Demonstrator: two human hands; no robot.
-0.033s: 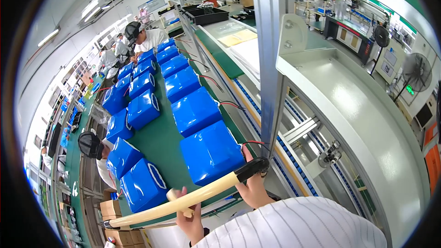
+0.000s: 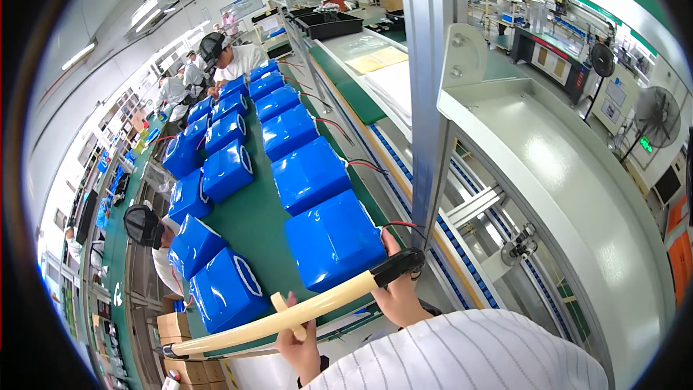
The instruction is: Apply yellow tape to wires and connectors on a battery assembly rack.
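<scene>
Two rows of packs in shiny blue wrap, which look like battery packs, sit on a green bench (image 2: 242, 235). At the near right is the closest blue battery pack (image 2: 336, 240), red and black wires leaving its right corner. My right hand (image 2: 401, 302) is beside that corner, one finger stretched up along the pack's end; the black joint of a cream pipe (image 2: 289, 319) hides its other fingers. Below the pack, my left hand (image 2: 299, 347) is closed on a cream strip (image 2: 280, 302), perhaps tape, which passes behind the pipe. The strip's end stands just short of the pack.
An aluminium post (image 2: 427, 101) and a pale metal tray (image 2: 538, 152) rise at the right. Between bench and post runs a roller conveyor (image 2: 393, 162). Co-workers sit along the left side, one person's dark cap (image 2: 143, 227) close to the near-left packs. Cardboard boxes (image 2: 173, 326) stand below left.
The cream strip in my left hand, blurred before, has swung slightly upward and now shows sharply. My right hand keeps its place beside the near pack. The whole view has shifted a little.
</scene>
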